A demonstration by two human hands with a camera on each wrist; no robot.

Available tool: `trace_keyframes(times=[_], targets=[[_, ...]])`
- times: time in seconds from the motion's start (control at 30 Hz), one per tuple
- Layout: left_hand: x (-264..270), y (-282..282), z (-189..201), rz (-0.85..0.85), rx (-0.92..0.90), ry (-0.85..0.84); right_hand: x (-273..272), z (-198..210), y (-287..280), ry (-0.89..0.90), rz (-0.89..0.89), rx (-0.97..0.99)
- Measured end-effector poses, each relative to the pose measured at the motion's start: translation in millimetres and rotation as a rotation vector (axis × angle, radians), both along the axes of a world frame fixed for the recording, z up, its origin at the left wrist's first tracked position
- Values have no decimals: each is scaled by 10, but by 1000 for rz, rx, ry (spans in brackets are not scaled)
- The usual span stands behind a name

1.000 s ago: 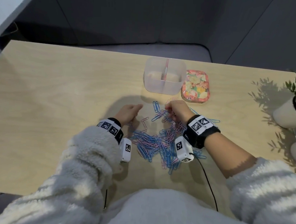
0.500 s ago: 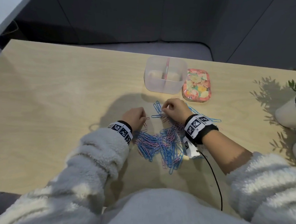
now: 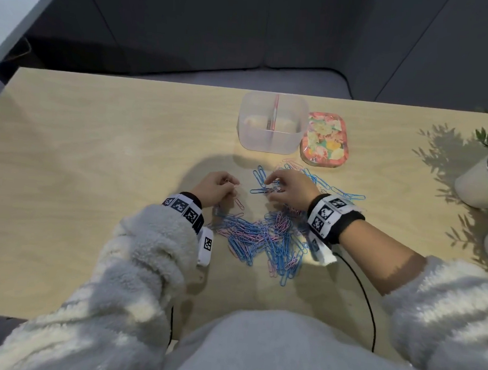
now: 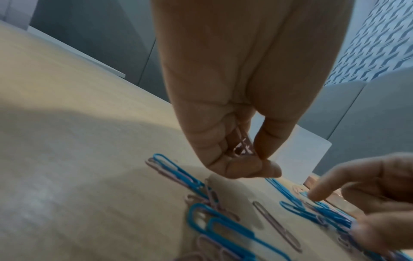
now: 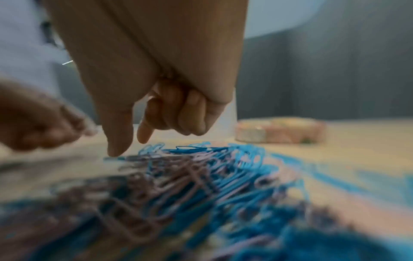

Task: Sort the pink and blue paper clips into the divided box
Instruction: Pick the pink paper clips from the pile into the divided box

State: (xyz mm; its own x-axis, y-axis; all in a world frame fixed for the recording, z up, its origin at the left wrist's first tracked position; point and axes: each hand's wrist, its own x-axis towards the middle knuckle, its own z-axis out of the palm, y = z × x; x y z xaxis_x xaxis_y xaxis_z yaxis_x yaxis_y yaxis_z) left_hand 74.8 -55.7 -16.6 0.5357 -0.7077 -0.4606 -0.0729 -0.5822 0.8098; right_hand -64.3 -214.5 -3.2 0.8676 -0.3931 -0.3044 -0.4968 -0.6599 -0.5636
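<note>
A clear divided box (image 3: 271, 140) with a pink divider stands at the far middle of the table. A pile of pink and blue paper clips (image 3: 262, 237) lies between my wrists. My left hand (image 3: 233, 184) hovers at the pile's far left edge. In the left wrist view, the left hand (image 4: 257, 159) curls its fingers round pink paper clips (image 4: 244, 143). My right hand (image 3: 271, 186) reaches into blue paper clips (image 3: 261, 190) at the pile's far edge. In the right wrist view, the right hand (image 5: 127, 146) has thumb and index finger straight and apart, the thumb (image 5: 115, 150) touching a blue clip.
A floral lid (image 3: 324, 139) lies right of the box. A loose pink clip (image 3: 239, 203) lies by my left hand. White plant pots (image 3: 482, 185) stand at the table's right edge. A black cable (image 3: 367, 301) runs from my right wrist.
My left hand has moved forward and right, closer to the right hand, with its fingers curled in. The right hand has stayed at the pile's far edge among the blue clips.
</note>
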Motion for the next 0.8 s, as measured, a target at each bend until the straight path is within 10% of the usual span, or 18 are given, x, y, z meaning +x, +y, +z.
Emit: trace_keyframes(times=[0.5, 0.63, 0.8], targets=[[-89, 58, 11, -492, 204, -597, 29, -111, 78, 294, 621, -751], [-124, 28, 16, -549, 245, -675, 110, -86, 19, 208, 503, -587], [-127, -27, 22, -576, 300, -639, 85, 2, -158, -249, -267, 247]])
